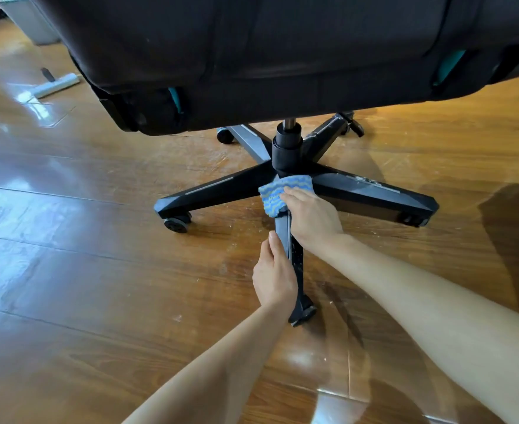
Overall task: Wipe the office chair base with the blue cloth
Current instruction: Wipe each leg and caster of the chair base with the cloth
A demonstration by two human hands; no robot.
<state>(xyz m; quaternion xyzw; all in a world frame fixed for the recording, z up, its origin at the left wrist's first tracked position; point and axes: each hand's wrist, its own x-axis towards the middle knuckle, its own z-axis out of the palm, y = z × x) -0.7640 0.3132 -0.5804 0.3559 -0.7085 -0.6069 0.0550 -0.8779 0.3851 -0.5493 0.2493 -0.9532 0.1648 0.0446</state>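
Observation:
The black five-legged chair base (221, 191) stands on castors under the dark seat (267, 50), with the gas column (287, 145) at its centre. A blue cloth with wavy stripes (275, 194) lies on the inner end of the near leg (292, 249), just below the hub. My right hand (311, 218) presses on the cloth with its fingers curled over it. Lower on the same leg, my left hand (273, 273) grips the leg's left side. The near castor (305, 313) shows past my left wrist.
Glossy wooden floor (99, 270) surrounds the base, with pale dust specks near the legs. A white flat mop head (55, 85) lies at the back left and a grey bin (29, 19) stands behind it. The seat overhangs the far legs.

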